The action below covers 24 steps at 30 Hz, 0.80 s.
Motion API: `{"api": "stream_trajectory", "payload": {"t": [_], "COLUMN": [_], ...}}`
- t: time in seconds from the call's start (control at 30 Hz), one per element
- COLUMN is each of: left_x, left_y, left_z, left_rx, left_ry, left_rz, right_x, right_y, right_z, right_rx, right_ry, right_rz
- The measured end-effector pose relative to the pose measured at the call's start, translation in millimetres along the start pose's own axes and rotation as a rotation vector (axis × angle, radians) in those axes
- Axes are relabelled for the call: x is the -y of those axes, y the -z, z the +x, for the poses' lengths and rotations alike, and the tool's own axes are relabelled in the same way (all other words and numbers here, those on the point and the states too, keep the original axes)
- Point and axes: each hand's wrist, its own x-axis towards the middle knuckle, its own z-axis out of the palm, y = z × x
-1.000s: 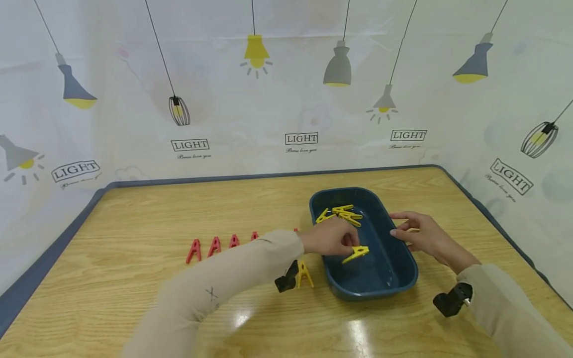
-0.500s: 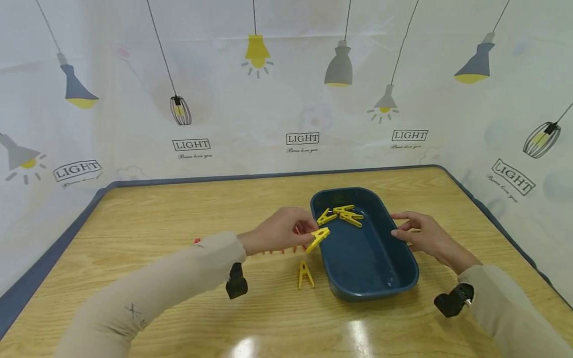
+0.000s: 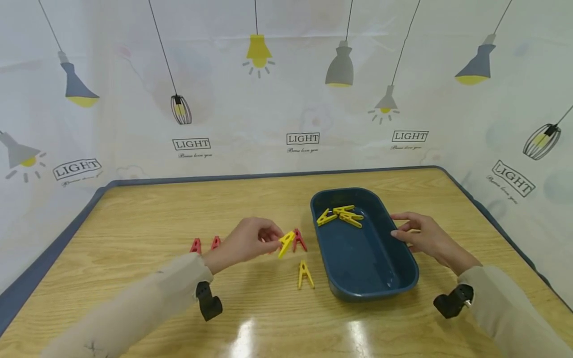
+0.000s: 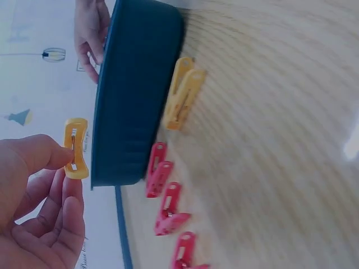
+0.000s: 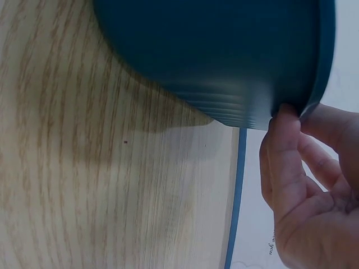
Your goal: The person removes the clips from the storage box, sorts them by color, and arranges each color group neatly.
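Note:
My left hand (image 3: 248,242) pinches a yellow clothespin (image 3: 285,244) between thumb and fingers, in the air above the table, left of a dark blue plastic bin (image 3: 358,261). The left wrist view shows this clothespin end-on at the fingertips. With thumb and fingers at the rim, my right hand (image 3: 423,236) grips the bin's right side; the right wrist view shows a finger beneath the rim. Several yellow clothespins (image 3: 350,219) lie at the bin's far end. Another yellow clothespin (image 3: 305,274) stands on the table, legs spread, left of the bin.
A row of red clothespins stands on the wooden table (image 3: 170,209), partly hidden by my left hand; one red clothespin (image 3: 299,240) is close to the bin, another (image 3: 196,245) at the row's left end. A printed curtain (image 3: 250,109) encloses the table's back and sides.
My left hand has lifted a yellow clothespin out of the bin and carried it left, over the rim, to above the table. The right hand stays at the bin.

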Motion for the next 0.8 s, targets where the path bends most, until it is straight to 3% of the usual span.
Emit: {"api": "stream_trajectory", "payload": {"t": [0.33,0.53,0.8], "left_x": [28.0,35.6,40.8], "left_y": [-21.5,-28.6,-35.7], "left_z": [-24.0,-28.6,-31.0], "left_rx": [-0.003,-0.027,-0.032], "left_ry": [0.097,0.096,0.140], "left_rz": [0.018,0.036,0.030], "right_x": [-1.4,-1.7,-2.3], "right_y": [0.0,-0.2,0.5], "right_z": [0.5,1.1,-0.2], "right_rx": [-0.006,-0.007,-0.006], "right_ry": [0.007,0.005,0.009], "right_rz": [-0.005,-0.003,-0.001]}}
